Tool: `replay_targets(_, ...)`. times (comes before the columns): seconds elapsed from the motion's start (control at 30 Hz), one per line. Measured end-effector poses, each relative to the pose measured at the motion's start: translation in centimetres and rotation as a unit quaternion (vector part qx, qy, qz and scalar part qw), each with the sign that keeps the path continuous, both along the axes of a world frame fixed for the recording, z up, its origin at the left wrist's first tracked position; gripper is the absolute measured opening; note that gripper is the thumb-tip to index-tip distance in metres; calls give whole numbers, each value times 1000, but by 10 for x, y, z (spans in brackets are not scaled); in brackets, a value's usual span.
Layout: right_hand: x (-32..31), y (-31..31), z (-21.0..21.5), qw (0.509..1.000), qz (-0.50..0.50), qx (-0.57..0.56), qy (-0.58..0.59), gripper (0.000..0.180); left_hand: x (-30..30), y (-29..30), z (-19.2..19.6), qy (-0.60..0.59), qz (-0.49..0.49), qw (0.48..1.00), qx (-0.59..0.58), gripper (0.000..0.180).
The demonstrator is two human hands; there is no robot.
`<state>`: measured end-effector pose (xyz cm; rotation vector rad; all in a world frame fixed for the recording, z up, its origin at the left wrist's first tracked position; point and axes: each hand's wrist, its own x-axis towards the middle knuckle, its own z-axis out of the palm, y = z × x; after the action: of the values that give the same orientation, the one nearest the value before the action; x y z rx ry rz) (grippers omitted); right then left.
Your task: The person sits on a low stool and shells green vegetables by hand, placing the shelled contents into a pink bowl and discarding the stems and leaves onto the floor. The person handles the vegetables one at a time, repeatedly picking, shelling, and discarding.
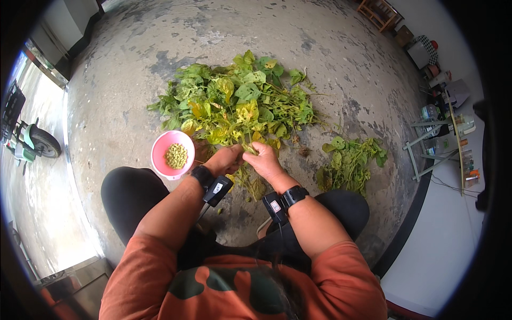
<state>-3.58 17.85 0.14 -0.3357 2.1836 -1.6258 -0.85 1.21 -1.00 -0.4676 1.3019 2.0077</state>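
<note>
Both hands meet in front of my knees, over the near edge of a big heap of bean plants (pixel 234 96) with green and yellowing leaves. My left hand (pixel 224 160) is closed on a bean plant, its fingertips largely hidden. Thumb and fingers of my right hand (pixel 265 161) pinch a green bean pod (pixel 249 150) close beside the left fingers. Leafy stalks (pixel 249 184) show below the hands. Just left of my left hand stands a pink bowl (pixel 157 152), partly filled with pale green shelled beans (pixel 176 156).
A smaller pile of bean plants (pixel 352 162) lies by my right knee on the worn concrete floor (pixel 128 80). At far right stands a folding table (pixel 426 144) with bottles around it. A two-wheeler's wheel (pixel 45 143) shows past the left doorway. A wooden stool (pixel 380 15) stands far right.
</note>
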Motion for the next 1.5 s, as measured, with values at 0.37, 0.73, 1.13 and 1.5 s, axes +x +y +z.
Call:
replay_targets(0.37,5,-1,11,997,-6,-75,-31,13,5,-12,-7,26,-21,998,57,23)
replay_targets(0.73,11,-16,8,998,30,-3,54,7,9,-25,12,52,-33,993,-102,22)
replay_targets(1.13,-7,-30,20,990,-100,-52,-88,14,16,-69,10,57,160,982,-84,23)
replay_targets(1.5,-22,-17,34,990,-59,-54,-120,18,24,-162,-18,158,324,820,-446,29)
